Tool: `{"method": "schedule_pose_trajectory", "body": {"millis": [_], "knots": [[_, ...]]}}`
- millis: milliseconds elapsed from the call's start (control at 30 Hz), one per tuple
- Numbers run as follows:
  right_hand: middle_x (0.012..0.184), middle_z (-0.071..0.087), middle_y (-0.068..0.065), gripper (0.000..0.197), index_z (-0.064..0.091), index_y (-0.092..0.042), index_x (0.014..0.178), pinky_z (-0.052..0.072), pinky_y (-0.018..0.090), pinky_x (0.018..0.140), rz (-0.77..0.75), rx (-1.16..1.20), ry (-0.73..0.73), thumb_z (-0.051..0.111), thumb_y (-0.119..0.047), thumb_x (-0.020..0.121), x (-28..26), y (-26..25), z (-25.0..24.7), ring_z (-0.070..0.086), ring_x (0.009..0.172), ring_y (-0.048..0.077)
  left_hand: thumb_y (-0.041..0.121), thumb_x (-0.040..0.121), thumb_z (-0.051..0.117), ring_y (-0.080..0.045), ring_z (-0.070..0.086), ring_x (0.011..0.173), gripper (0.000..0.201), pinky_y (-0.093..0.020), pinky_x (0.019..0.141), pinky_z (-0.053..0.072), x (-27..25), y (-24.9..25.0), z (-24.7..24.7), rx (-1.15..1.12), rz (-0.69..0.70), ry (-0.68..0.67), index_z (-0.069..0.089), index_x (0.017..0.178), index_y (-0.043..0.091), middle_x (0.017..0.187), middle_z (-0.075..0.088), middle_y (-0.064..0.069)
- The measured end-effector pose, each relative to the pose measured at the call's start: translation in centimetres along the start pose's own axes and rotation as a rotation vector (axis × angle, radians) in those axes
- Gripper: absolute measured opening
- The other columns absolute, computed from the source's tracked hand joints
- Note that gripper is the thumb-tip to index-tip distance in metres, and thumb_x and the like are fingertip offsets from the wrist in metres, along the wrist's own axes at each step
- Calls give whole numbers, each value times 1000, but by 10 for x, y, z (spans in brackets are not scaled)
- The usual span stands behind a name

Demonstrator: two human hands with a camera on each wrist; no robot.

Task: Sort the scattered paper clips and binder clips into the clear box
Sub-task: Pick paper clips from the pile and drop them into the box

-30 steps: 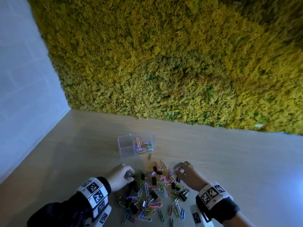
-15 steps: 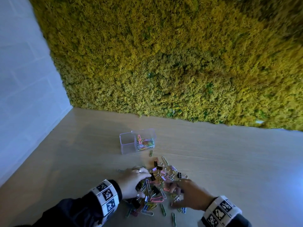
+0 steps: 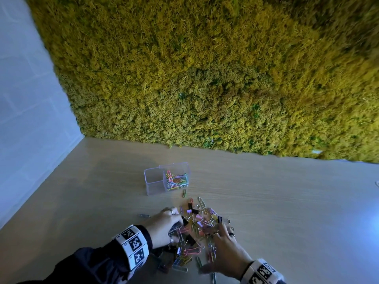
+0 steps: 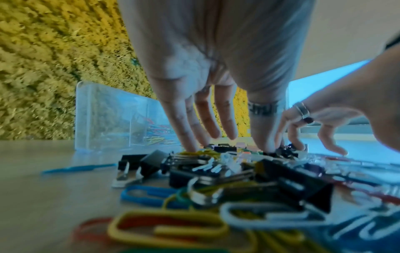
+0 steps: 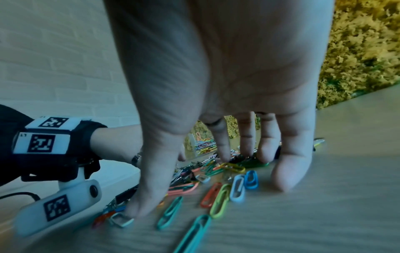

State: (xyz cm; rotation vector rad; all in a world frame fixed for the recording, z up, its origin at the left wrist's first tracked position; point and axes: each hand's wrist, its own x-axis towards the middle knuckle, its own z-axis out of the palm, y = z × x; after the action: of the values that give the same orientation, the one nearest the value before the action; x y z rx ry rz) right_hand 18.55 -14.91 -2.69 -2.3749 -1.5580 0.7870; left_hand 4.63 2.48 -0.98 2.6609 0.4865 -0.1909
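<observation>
Both hands are resting spread-fingered on the clip pile (image 3: 196,230) on the table (image 3: 287,212), gripping nothing: left hand (image 3: 162,228) at its 9 o'clock, right hand (image 3: 225,251) at 5 o'clock. The clear box (image 3: 155,181) is sitting at 12 o'clock, paper clips filling its right compartment

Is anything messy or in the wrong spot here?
Yes. A jumbled pile of clips is spread on the table under both hands, not in the clear box. One half of the box holds paper clips; the other half looks empty.
</observation>
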Motion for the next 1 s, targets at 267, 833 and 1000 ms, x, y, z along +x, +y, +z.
{"method": "schedule_pose_trajectory", "body": {"millis": [267, 833, 1000], "knots": [[131, 34, -4, 100, 57, -19, 115, 35, 38, 108, -61, -17, -30, 48, -85, 41, 6, -10, 8, 36, 120, 19, 20, 85, 61, -22, 51, 115, 35, -26, 92, 39, 10, -5, 5, 30, -52, -48, 58, 120, 15, 126, 54, -7], [85, 71, 7, 18, 68, -6, 82, 52, 25, 79, 13, -19, -12, 52, -15, 80, 24, -7, -24, 65, 81, 14, -6, 76, 59, -18, 65, 80, 13, -8, 59, 39, 20, -4, -6, -88, -69, 0, 69, 80, 2, 89, 72, -12], [82, 72, 10, 22, 68, -5, 83, 51, 22, 69, -27, 6, 101, 48, -14, 85, 43, -20, -67, 65, 64, 7, -9, 73, 60, 2, 55, 62, 33, -3, 59, 41, 18, -12, -27, -275, -78, 136, 62, 58, 21, 65, 60, 12]]}}
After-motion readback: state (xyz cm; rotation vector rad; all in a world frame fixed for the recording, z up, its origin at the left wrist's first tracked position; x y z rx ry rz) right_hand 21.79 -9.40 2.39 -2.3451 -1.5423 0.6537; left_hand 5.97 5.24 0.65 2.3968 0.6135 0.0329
